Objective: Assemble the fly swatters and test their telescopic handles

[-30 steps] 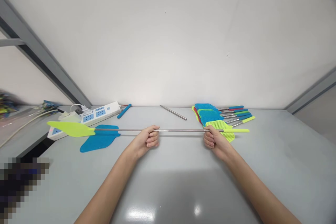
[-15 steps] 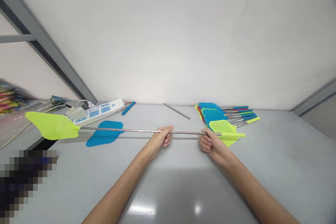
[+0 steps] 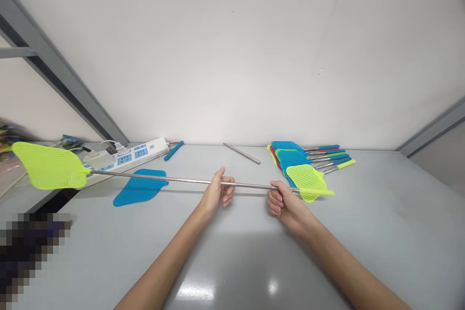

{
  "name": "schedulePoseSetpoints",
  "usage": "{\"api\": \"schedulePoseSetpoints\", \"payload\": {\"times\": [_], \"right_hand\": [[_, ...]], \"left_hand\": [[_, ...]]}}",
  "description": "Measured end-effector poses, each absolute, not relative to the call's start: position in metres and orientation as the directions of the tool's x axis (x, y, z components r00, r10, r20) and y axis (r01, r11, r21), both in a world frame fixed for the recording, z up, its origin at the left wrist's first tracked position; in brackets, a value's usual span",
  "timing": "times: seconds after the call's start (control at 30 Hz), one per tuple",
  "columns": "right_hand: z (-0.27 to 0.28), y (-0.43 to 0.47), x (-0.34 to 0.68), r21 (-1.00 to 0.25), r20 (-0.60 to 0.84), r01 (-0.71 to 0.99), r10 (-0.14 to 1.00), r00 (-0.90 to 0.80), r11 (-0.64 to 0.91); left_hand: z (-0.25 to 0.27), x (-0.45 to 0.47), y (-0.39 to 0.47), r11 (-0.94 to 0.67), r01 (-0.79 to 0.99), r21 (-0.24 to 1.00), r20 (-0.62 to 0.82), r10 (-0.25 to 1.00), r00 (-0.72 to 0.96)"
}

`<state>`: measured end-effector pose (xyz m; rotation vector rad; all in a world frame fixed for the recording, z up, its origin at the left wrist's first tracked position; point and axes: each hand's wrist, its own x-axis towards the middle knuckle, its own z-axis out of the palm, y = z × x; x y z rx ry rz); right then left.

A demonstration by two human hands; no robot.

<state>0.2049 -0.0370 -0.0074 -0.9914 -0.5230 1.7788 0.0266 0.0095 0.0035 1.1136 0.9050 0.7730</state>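
Observation:
A yellow-green fly swatter (image 3: pixel 189 180) with a long metal rod is held crosswise above the table, its mesh head at the far left and its handle at the right. My right hand (image 3: pixel 290 206) is closed round the rod near the handle. Around the rod's middle, my left hand (image 3: pixel 215 194) has a looser hold, with the thumb raised and the fingers curled. Beneath the rod lies a blue swatter head (image 3: pixel 141 189) without a rod. Several folded swatters (image 3: pixel 290 157) in blue, red, green and yellow lie piled behind the handle.
A loose metal rod (image 3: pixel 241 153) lies near the wall. A white power strip (image 3: pixel 131 155) with plugs stands at the left, next to a blue handle (image 3: pixel 173 150). Colourful packets (image 3: pixel 10 135) are at the far left. The grey table (image 3: pixel 381 232) ends at the wall.
The swatter has shifted left and tilted, its head higher and its handle lower. My left hand has loosened, with its thumb lifted off the rod. The view has turned slightly.

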Motion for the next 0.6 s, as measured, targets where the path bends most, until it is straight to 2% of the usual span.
{"api": "schedulePoseSetpoints", "payload": {"times": [0.1,0.27,0.4,0.5,0.6], "right_hand": [[0.001,-0.036,0.211,-0.77,-0.399,-0.508,0.913,-0.089,-0.386],[0.001,-0.031,0.225,-0.782,-0.387,-0.538,0.922,0.027,-0.313],[-0.004,-0.025,0.23,-0.648,-0.49,-0.624,0.867,-0.098,-0.436],[-0.002,-0.023,0.231,-0.555,-0.549,-0.629,0.808,-0.216,-0.545],[0.0,-0.022,0.232,-0.505,-0.582,-0.628,0.771,-0.259,-0.592]], "left_hand": [[0.006,0.028,0.008,0.326,-0.149,0.933,-0.234,0.869,0.435],[0.012,0.035,-0.001,0.485,-0.044,0.873,-0.402,0.769,0.497],[0.023,0.033,-0.006,0.507,0.004,0.862,-0.442,0.747,0.496],[0.031,0.026,-0.005,0.558,0.005,0.83,-0.486,0.719,0.496],[0.034,0.02,-0.004,0.598,0.008,0.802,-0.525,0.697,0.488]]}}
